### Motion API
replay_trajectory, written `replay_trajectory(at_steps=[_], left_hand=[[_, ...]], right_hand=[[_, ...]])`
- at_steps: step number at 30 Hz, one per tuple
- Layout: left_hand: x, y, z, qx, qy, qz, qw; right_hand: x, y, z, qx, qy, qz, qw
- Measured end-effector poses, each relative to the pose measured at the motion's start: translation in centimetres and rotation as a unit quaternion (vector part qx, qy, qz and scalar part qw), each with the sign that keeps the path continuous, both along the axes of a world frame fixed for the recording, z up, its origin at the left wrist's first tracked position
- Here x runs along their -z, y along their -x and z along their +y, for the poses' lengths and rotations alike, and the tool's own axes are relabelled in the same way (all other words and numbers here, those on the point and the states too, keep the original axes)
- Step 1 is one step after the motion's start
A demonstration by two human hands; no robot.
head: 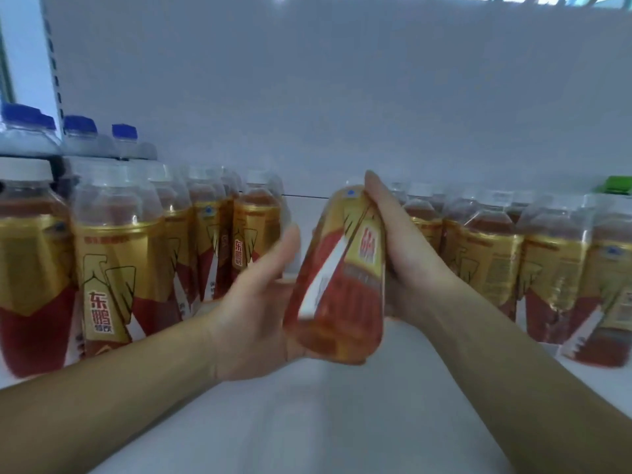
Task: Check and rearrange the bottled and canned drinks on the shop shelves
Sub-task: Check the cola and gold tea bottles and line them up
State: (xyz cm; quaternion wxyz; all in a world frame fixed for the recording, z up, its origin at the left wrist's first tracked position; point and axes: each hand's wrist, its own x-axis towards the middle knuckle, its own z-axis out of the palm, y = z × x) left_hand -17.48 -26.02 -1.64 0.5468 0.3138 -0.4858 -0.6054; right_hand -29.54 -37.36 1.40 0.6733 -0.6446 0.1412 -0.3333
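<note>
**One bottle in hand, a gap in the row to fill**

Two bare forearms reach in from the bottom edge and meet over the middle of the shelf [342,412]. Between them is a single bottle [337,285] of amber drink with a gold-and-red label, lifted off the shelf and tilted, its neck pointing away and its base towards the camera. The left hand [256,302] cups the lower body from the side, thumb lifted along it and fingers passing behind, out of sight. The right hand [398,248] wraps the upper part, with a fingertip reaching up over the shoulder. The cap is hidden.

The job looks partly done. The left rows [119,254] stand upright and close-packed with labels mostly facing forward, and the right rows [496,265] are upright too, though their labels face various ways. A bare lane runs between the two groups, just where the held bottle hovers; it most likely needs setting down there, and the lane would take more.

The shelf is plain white and glossy, with a white back panel [342,97]. Blue-capped bottles [80,135] stand behind the left rows beside a slotted upright [54,63]. A green cap [619,184] shows at the far right.
</note>
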Motion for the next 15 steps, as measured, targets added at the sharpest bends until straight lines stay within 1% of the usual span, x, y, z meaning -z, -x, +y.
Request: replay_trajectory(at_steps=[2,4,5,7,8,11,13,15], left_hand=[[0.7,-0.1,-0.2,-0.075,0.012,-0.057,0.995],[0.7,0.2,0.2,-0.116,0.034,-0.136,0.983],[0.5,0.3,0.5,-0.144,0.056,-0.177,0.972],[0.2,0.3,0.4,-0.202,0.092,-0.221,0.95],[0.4,0.1,0.3,-0.225,0.115,-0.233,0.939],[0.9,-0.6,0.0,-0.278,0.207,-0.271,0.898],[0.9,-1.0,-0.1,-0.297,0.26,-0.272,0.878],[0.7,-0.9,0.1,-0.316,0.281,-0.249,0.871]], right_hand=[[-0.6,0.2,1.0,0.063,0.1,-0.006,0.993],[-0.6,0.5,2.2,0.119,0.213,-0.015,0.97],[-0.5,0.6,2.6,0.135,0.261,-0.017,0.956],[0.0,0.9,3.1,0.126,0.352,-0.033,0.927],[0.2,0.9,3.1,0.123,0.394,-0.044,0.91],[0.5,1.0,2.8,0.148,0.514,-0.075,0.842],[0.5,1.0,2.5,0.169,0.578,-0.086,0.793],[0.6,0.8,2.1,0.176,0.619,-0.102,0.758]])
